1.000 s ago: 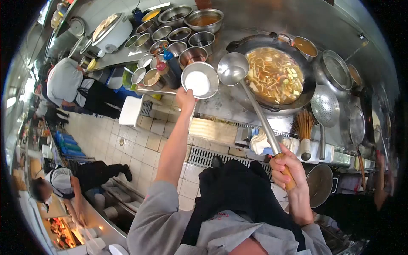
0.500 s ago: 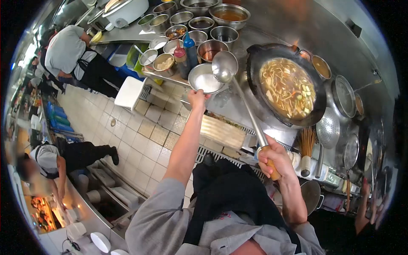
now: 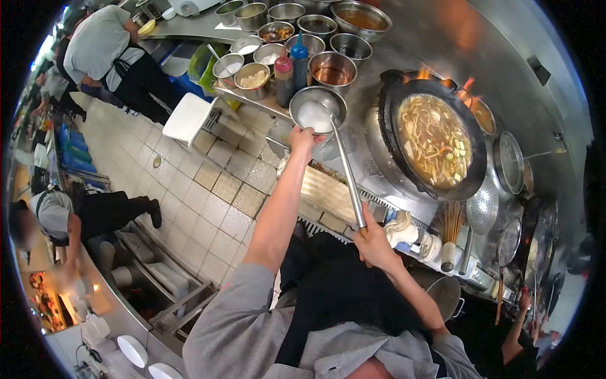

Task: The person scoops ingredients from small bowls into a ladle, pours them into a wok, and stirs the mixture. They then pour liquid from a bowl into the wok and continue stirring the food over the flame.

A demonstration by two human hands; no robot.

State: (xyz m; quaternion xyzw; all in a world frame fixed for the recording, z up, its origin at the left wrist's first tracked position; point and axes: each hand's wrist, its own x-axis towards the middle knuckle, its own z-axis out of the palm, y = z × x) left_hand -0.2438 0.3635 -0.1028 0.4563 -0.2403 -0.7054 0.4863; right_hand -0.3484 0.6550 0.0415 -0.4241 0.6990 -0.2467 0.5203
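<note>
My left hand (image 3: 304, 141) grips the near rim of a metal bowl (image 3: 302, 100) that holds a white, cloudy content. In my right hand (image 3: 371, 243) is the long handle of a metal ladle (image 3: 348, 165). The ladle's head is down inside the bowl, on the white content. To the right, a black wok (image 3: 476, 174) holds noodles and vegetables in brown broth (image 3: 435, 142). Orange flames (image 3: 429, 74) show behind its rim. Beside the bowl stand a red-capped bottle (image 3: 284, 79) and a blue-capped bottle (image 3: 299, 61).
Several metal bowls of seasonings (image 3: 332, 71) stand past the bottles. A bamboo brush (image 3: 449, 234) and a perforated skimmer (image 3: 483, 208) lie below the wok. A white stool (image 3: 188, 119) is on the tiled floor. Two people (image 3: 101, 47) (image 3: 57, 218) work at the left.
The ladle's head has gone from above the bowl's right side down into the bowl. My right hand has moved left with the handle. The flames behind the wok are larger.
</note>
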